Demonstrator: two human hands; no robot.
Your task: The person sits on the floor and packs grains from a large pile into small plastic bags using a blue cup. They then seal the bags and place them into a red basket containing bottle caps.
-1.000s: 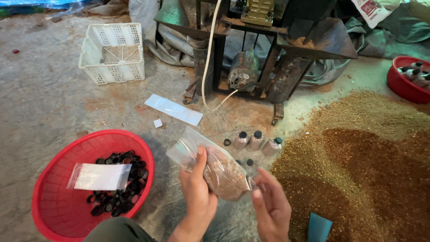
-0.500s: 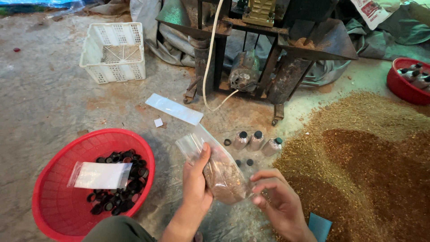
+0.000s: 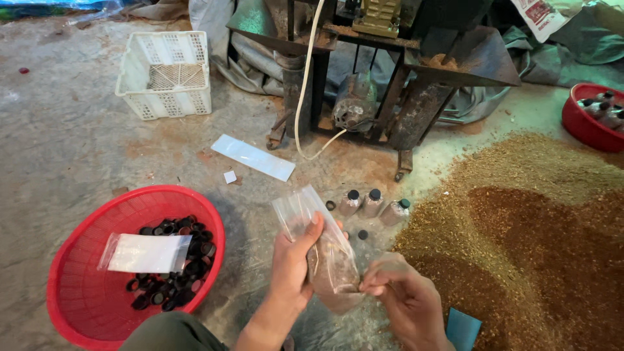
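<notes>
Concrete floor [image 3: 71, 149], dusty and stained. A wide heap of brown granular material [image 3: 520, 234] covers its right side, darker in the middle. At the top stands a rusty metal machine [image 3: 390, 71] on legs, a pale cable hanging off it. A red basin [image 3: 84, 299] sits at lower left, holding black caps [image 3: 175, 260] and a small clear packet [image 3: 146, 253]. A white plastic crate [image 3: 166, 75] stands at upper left. A second red basin [image 3: 585, 123] shows at the right edge, bottles inside.

Left hand [image 3: 292, 266]: grip closed around a clear plastic bag [image 3: 328, 260], thumb across its front; the bag is held upright above the floor, its lower part filled with brown grain, mouth open at the top. Right hand [image 3: 403, 299]: fingertips pinching the bag's lower right edge, possibly some grain too; hard to tell. Three small capped bottles [image 3: 374, 205] lie just behind the bag. A flat white strip [image 3: 253, 158] lies near the machine.
</notes>
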